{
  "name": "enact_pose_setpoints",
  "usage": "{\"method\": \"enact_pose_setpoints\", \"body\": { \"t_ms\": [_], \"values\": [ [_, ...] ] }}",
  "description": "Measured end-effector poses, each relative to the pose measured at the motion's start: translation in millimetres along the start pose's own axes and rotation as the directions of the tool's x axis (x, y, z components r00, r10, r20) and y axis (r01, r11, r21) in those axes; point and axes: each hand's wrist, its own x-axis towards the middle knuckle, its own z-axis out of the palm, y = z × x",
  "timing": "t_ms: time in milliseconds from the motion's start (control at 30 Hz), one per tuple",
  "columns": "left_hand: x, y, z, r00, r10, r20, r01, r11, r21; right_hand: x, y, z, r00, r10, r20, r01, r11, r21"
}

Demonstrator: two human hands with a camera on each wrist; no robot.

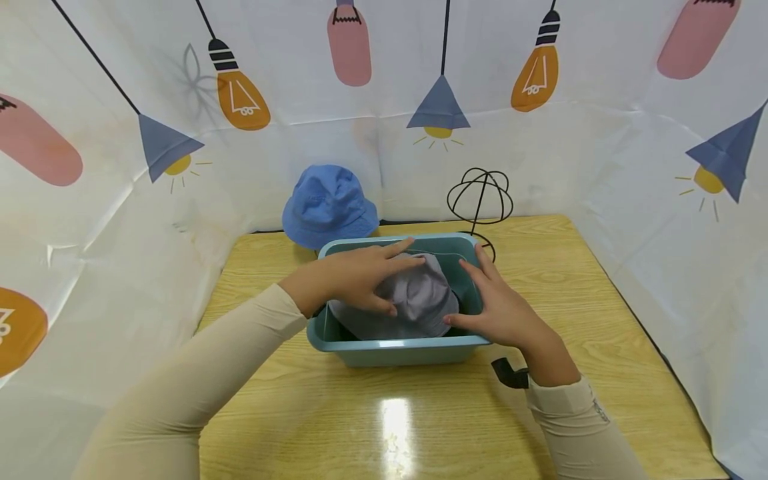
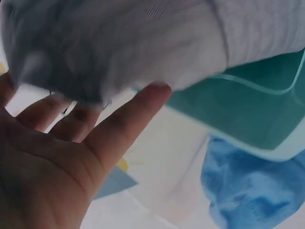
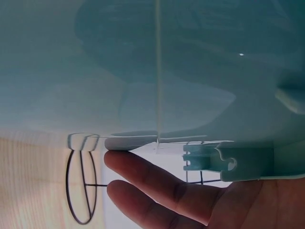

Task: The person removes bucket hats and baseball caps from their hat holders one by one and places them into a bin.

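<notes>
A greyish-lilac bucket hat lies inside a teal plastic bin. My left hand is over the hat with its fingers spread. In the left wrist view, the hat's cloth is right by the fingers and thumb, which do not curl round it. My right hand is at the bin's right rim, thumb near the hat's brim and fingers stretched toward the far corner. In the right wrist view, straight fingers lie close against the bin's outer wall; whether they press on it I cannot tell.
Behind the bin on the left stands a blue bucket hat. A black wire hat stand is behind it on the right. All rest on a wood-grain table, with a white lamp-patterned sheet around it.
</notes>
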Motion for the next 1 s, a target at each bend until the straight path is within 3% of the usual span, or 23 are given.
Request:
{"method": "enact_pose_setpoints", "body": {
  "t_ms": [167, 300, 433, 667, 800, 1000],
  "values": [
    [-1.7, 3.4, -15.5, 1.0, -0.004, -0.025, 0.004, 1.0, 0.009, 0, 0, -1, 1.0, 0.0, 0.002, 0.0, 1.0, -0.001],
    [3.1, 5.6, -17.4, 0.997, -0.067, 0.03, 0.067, 0.998, 0.003, 0, 0, -1, 1.0, -0.003, -0.004, 0.003, 1.0, -0.007],
    [11.6, 4.8, -9.7, 0.986, -0.125, 0.115, 0.126, 0.992, -0.007, 0, 1, -1, 1.0, -0.005, -0.002, 0.005, 1.0, -0.006],
    [25.0, -4.6, 9.2, 0.962, -0.193, 0.191, 0.202, 0.979, -0.027, 0, 1, -1, 1.0, -0.01, -0.004, 0.01, 1.0, -0.001],
    [32.5, -9.5, 21.1, 0.957, -0.198, 0.214, 0.207, 0.978, -0.021, 0, 0, -1, 1.0, -0.015, -0.013, 0.015, 1.0, -0.01],
    [46.6, -12.9, 36.6, 0.963, -0.164, 0.212, 0.155, 0.986, 0.054, -1, 0, -1, 1.0, -0.022, -0.019, 0.021, 1.0, -0.016]
  ]
}}
